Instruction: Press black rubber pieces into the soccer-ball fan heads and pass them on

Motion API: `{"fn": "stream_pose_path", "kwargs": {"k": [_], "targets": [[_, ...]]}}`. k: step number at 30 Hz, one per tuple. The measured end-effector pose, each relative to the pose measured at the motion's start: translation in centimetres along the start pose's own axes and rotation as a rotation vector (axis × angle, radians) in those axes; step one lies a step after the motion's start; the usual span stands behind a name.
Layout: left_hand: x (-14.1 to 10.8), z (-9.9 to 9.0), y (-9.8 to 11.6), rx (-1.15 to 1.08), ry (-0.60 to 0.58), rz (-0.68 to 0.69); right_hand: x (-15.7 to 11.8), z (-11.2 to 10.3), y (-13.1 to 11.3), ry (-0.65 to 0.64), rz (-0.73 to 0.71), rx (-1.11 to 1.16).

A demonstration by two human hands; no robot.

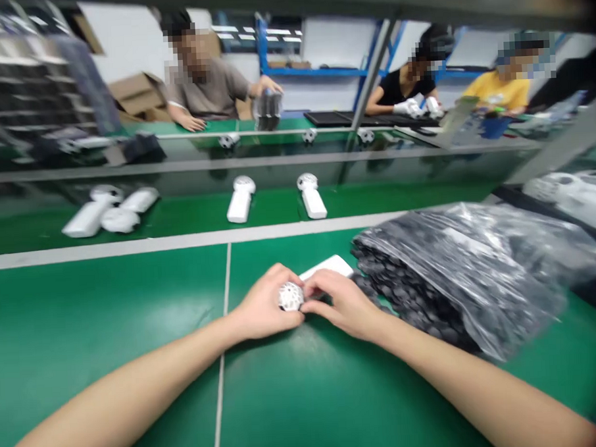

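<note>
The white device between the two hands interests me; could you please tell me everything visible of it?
The white, plastic-looking device shows a round, openwork head with dark gaps and a smooth, elongated body with rounded corners. The body slants away rightward above the green work surface. The left hand grips the head; the right hand has its fingertips at the head's right side, contact unclear. The join is hidden.

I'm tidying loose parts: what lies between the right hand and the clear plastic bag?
In the head view, small black pieces lie between the right hand and the plastic bag, heaped at its mouth.
</note>
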State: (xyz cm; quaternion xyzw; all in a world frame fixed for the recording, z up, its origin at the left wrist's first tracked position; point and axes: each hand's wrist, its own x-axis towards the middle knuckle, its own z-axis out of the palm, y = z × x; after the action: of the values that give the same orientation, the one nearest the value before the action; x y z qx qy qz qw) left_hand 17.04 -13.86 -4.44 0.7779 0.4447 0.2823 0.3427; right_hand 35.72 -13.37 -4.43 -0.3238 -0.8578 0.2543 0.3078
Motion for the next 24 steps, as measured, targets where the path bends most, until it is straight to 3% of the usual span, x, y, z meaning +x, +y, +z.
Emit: {"fn": "stream_pose_path", "kwargs": {"k": [3,7,12,16,19,21,24], "targets": [[3.0,-0.4,-0.3,0.051,0.090,-0.016,-1.1,-1.4,0.7,0.120,0.030,-0.036],[9.8,-3.0,-1.3,0.169,0.280,-0.040,-3.0,-3.1,2.8,0.258,0.100,-0.237],[16.2,-5.8,-4.3,0.361,0.497,-0.271,-4.5,-3.5,3.2,0.014,0.304,-0.405],[17.7,-6.2,-7.2,0.493,0.513,-0.514,-4.0,-3.1,2.0,-0.168,0.370,-0.459],[18.2,-6.7,-8.3,0.525,0.455,-0.630,-3.5,-2.7,1.6,-0.169,0.374,-0.456],[18.0,-7.4,-8.2,0.522,0.391,-0.659,-3.4,-2.7,1.6,-0.133,0.363,-0.436],[16.1,-8.3,-7.1,0.516,0.273,-0.585,-3.4,-2.8,1.7,-0.064,0.314,-0.386]]}}
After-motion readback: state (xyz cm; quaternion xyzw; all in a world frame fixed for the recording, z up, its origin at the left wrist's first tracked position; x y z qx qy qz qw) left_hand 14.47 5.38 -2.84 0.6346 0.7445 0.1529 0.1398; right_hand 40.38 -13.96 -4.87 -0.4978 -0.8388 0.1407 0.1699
